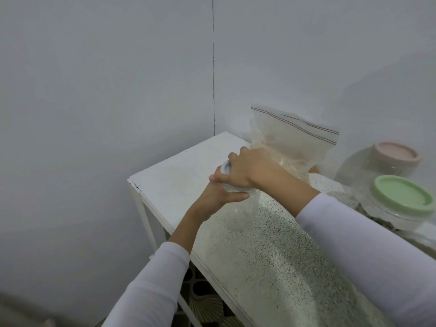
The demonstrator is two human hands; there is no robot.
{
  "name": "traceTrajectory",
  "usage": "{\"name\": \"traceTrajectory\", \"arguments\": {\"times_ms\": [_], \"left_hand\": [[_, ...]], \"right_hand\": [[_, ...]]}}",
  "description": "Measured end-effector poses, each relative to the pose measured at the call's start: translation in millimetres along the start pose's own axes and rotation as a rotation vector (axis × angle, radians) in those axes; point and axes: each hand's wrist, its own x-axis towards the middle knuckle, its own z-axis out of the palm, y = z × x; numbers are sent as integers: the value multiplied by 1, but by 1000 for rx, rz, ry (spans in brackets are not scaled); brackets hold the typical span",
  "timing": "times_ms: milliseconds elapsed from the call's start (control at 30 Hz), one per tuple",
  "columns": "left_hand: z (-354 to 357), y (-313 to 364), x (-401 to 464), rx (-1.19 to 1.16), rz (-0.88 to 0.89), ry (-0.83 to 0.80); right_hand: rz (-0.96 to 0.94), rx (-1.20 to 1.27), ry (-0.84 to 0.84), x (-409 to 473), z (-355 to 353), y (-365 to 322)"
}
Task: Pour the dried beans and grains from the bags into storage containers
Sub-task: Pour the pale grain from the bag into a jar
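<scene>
Sleeves: two long white sleeves of soft cloth come in from the bottom edge, one on each forearm, and both stop at the wrists.
Tabletop [271,251]: flat white slab with fine dark speckles like terrazzo, on thin white metal legs; it stands in a corner between two plain pale walls.
Left hand [218,197]: it holds the clear jar from the left side just under the lid, the thumb lying across the front of the neck; the grip is closed round the jar.
Clear jar [243,213]: transparent plastic, round and smooth, standing upright on the tabletop near its far left part; the speckles show through the wall.
Right hand [247,168]: it comes from above and covers the pale lid, fingers curled over the rim; the grip is clamped on the lid.
Pale lid [225,168]: round, whitish-grey, sitting on top of the clear jar; only the left part shows past the fingers.
Zip bag [297,142]: thin clear plastic with a red zip line along the top, standing behind the right hand against the wall; pale grains fill the lower part.
Green-lidded jar [401,199]: clear round jar with a matte light green lid, at the right edge of the tabletop.
Pink-lidded jar [394,154]: clear bulging jar with a matte pale pink lid, just behind the green one.
Floor: patterned tiles with fan shapes show under the tabletop.
</scene>
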Motion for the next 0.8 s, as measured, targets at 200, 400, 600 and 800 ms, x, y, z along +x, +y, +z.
{"name": "traceTrajectory", "arguments": {"times_ms": [200, 400, 600, 800], "left_hand": [[-1, 5, -1, -6, -12, -34], [0, 4, -1, -27, -17, -31], [0, -1, -1, 46, -46, 37], [-2, -2, -3, 46, -64, 52]], "right_hand": [[-298, 157, -233, 2, -25, 18], [-132, 92, -193, 6, -14, 11], [-214, 1091, 170, -15, -29, 58], [305, 1377, 183, -9, 52, 91]]}}
